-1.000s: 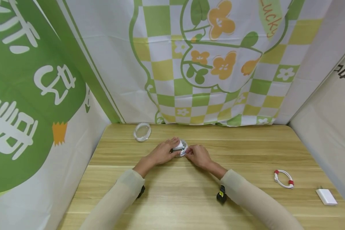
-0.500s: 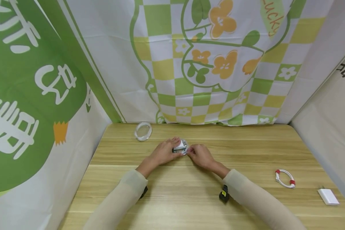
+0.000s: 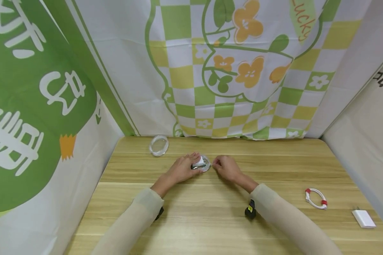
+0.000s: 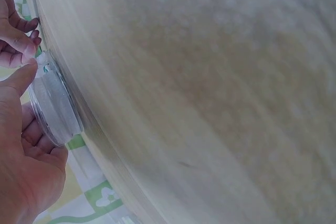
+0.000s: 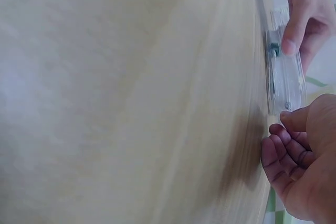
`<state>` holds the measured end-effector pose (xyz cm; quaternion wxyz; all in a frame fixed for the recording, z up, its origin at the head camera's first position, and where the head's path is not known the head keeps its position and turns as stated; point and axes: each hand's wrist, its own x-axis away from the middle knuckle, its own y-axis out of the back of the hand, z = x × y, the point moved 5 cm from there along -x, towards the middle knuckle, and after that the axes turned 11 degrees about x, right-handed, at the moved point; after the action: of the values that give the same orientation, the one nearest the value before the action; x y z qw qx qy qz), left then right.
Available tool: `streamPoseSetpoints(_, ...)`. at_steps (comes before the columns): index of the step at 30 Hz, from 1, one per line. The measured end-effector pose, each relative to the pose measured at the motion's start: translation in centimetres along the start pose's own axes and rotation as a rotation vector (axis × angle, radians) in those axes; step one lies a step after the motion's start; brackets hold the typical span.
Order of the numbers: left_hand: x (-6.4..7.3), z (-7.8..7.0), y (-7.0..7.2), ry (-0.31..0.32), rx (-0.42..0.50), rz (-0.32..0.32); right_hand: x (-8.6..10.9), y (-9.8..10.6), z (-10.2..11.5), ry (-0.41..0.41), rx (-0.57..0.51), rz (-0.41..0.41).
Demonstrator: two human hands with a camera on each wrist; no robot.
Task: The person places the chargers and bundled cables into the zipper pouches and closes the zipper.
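My left grip (image 3: 182, 167) pinches the clear round case (image 3: 206, 166) on the table's (image 3: 198, 219) far part. My right grip (image 3: 228, 169) curls just beside the case's right edge; whether it pinches anything, I cannot tell.

two containers (image 3: 159, 145) (image 3: 206, 165), one cable (image 3: 322, 196), one pronged charger (image 3: 364, 218)

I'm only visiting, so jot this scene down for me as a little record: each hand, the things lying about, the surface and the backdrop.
Left hand: holds a clear round case
Right hand: by the case's right edge, fingers curled; whether they pinch anything is unclear
Far left: clear round dish
Right side: coiled white cable, then white charger
Surface: wooden table
Backdrop: printed cloth
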<state>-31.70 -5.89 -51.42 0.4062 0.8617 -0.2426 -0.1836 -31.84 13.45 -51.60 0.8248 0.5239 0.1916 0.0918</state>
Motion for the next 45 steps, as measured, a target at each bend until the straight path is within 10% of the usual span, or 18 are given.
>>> streamPoseSetpoints(25, 0.1, -0.1, -0.1, 0.000, 0.046, 0.026, -1.4, -0.3, -0.9, -0.059, 0.001, 0.021)
streamPoseSetpoints(45, 0.1, -1.7, 0.1, -0.051, -0.115, -0.041, 0.9, 0.2, 0.1, 0.015, 0.048, -0.014)
